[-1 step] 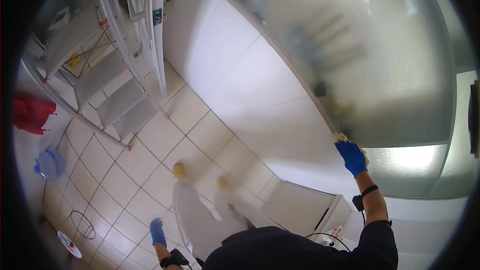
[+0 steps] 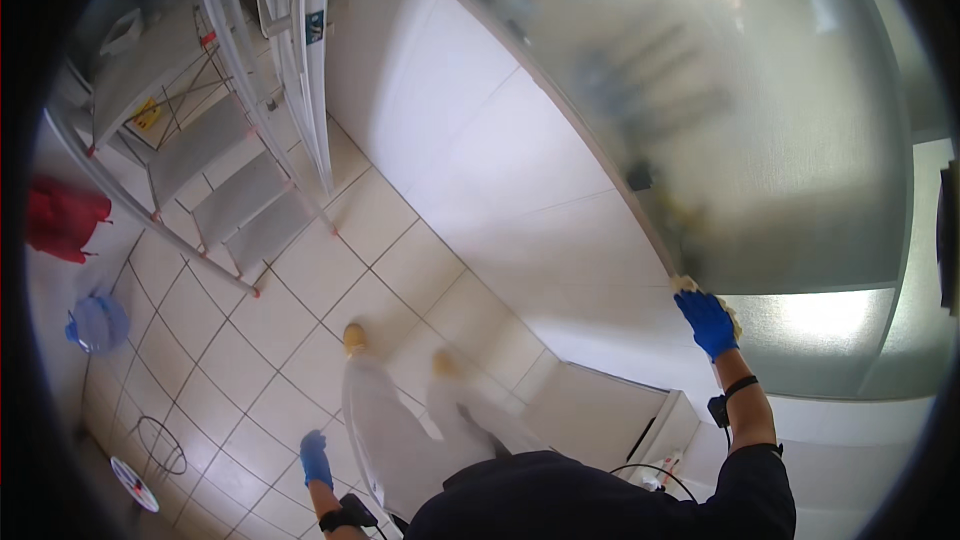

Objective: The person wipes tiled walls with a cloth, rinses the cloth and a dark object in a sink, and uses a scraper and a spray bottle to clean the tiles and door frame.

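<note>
Against the lower corner of a big cloudy glass-like panel (image 2: 800, 140), my right hand (image 2: 708, 322) presses a pale yellow cloth (image 2: 736, 318). It wears a blue glove, and its fingers stretch over the cloth, whose edges stick out past the fingertips and along the hand's right side. My left hand (image 2: 315, 458), also in a blue glove, hangs low beside my leg over the tiled floor. It appears to hold nothing, with its fingers loosely bent and slightly apart. Black straps with small dark boxes sit on both forearms.
A metal stepladder (image 2: 200, 165) stands at the upper left, with a yellow object (image 2: 147, 114) by it. Along the left are a red cloth item (image 2: 65, 220), a blue water jug (image 2: 98, 325) and a round white-rimmed object (image 2: 134, 484). A white box-like unit (image 2: 600, 415) stands right of my legs.
My right hand and the cloth have shifted slightly down and right at the panel's corner. My left hand is a touch higher.
</note>
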Demonstrator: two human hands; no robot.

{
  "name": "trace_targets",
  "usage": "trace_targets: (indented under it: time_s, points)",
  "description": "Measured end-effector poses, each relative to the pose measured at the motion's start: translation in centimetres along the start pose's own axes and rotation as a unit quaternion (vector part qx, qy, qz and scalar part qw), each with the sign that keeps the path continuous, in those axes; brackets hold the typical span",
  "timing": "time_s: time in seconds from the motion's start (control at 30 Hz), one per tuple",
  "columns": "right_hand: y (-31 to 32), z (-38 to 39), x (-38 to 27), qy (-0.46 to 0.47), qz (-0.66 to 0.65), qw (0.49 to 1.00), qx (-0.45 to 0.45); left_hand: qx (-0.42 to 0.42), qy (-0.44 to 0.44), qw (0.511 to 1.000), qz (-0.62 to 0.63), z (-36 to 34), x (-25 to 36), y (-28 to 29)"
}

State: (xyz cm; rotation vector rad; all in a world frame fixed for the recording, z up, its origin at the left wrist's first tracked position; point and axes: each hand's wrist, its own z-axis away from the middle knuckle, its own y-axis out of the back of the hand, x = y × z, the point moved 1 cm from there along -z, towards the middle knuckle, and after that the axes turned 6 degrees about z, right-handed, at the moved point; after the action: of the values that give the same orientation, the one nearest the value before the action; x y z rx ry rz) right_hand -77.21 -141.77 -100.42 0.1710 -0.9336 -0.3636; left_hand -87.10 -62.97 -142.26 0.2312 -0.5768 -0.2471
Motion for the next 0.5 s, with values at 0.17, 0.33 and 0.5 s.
trace_targets:
  time_s: [0.17, 0.33, 0.5]
  points:
    - [-1.1, -1.6, -2.2, -0.051, -0.022, 0.995, 0.083, -0.001, -0.146, 0.988, -0.057, 1.9, 1.1, -8.1]
    - [5.0, -15.2, -2.3, -0.065, 0.074, 0.972, 0.214, -0.029, -0.135, 0.963, -0.230, 5.4, 9.7, -14.7]
    - [14.9, -32.3, -0.5, -0.085, 0.017, 0.945, 0.314, -0.044, -0.180, 0.970, -0.158, 2.5, 13.9, -21.2]
